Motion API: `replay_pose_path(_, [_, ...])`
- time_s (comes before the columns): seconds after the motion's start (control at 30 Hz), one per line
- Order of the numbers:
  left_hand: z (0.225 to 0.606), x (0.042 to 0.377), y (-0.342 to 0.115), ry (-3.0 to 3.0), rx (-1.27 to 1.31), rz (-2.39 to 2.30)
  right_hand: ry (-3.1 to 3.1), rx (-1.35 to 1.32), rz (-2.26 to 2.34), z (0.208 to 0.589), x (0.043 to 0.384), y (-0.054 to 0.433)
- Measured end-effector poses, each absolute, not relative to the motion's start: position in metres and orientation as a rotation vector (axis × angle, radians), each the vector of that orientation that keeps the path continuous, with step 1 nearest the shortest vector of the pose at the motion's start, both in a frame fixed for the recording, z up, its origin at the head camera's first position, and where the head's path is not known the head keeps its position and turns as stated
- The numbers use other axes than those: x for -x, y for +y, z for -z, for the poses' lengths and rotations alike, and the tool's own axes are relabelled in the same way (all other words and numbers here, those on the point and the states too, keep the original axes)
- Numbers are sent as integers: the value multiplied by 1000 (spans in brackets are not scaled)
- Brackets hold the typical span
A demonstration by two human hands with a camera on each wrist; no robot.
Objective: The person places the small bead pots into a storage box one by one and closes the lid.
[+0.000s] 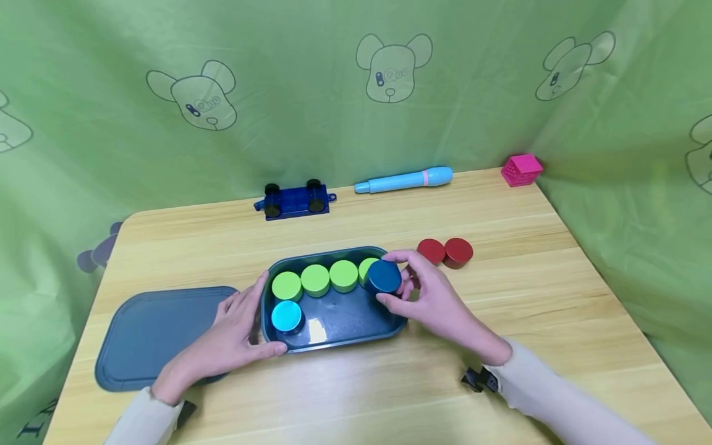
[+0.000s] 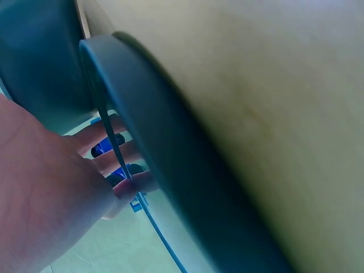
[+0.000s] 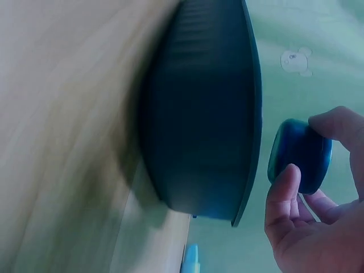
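Note:
My right hand (image 1: 423, 290) pinches a dark blue round disc (image 1: 384, 276) between thumb and fingers, over the right end of a dark blue tray (image 1: 334, 342). In the right wrist view the disc (image 3: 301, 153) is tilted, above the tray's rim. Several lime green discs (image 1: 315, 280) stand in a row along the tray's back wall; the rightmost is partly hidden behind the held disc. A bright blue disc (image 1: 287, 316) sits in the front left corner. My left hand (image 1: 239, 327) grips the tray's left end, thumb on the front rim and fingers at the back left.
Two red discs (image 1: 458, 252) lie behind my right hand. A flat dark blue lid (image 1: 156, 334) is at the left, partly under my left arm. Along the back edge are a blue wheeled toy chassis (image 1: 296, 201), a light blue pen-shaped toy (image 1: 405, 180) and a pink cube (image 1: 521, 170).

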State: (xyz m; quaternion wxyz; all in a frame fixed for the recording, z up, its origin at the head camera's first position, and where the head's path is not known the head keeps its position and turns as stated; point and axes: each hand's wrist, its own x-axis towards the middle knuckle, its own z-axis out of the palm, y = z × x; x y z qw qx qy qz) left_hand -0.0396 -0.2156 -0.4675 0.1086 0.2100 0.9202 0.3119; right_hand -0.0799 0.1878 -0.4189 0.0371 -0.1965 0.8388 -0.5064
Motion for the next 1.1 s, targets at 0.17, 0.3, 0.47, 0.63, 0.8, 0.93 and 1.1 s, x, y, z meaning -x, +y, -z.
replay_pose_path(0.17, [468, 40, -216, 2715, -629, -921, 2556, 653, 1484, 419, 79, 175])
replay_pose_path(0.3, [469, 40, -216, 2716, -635, -920, 2543, 700, 1420, 420, 80, 167])
replay_pose_path(0.47, [469, 40, -217, 2710, -627, -920, 2542, 758, 1370, 426, 79, 156])
replay_pose_path(0.63, [469, 39, -217, 2702, -619, -923, 2554, 798, 1317, 431, 79, 144])
replay_pose_path(0.8, [469, 39, -216, 2704, -623, -923, 2570, 843, 1267, 432, 78, 137])
replay_pose_path(0.93, [467, 39, -216, 2709, -633, -928, 2577, 863, 1210, 435, 77, 131])
replay_pose_path(1.1, [465, 39, -216, 2704, -631, -928, 2603, 859, 1066, 436, 77, 121])
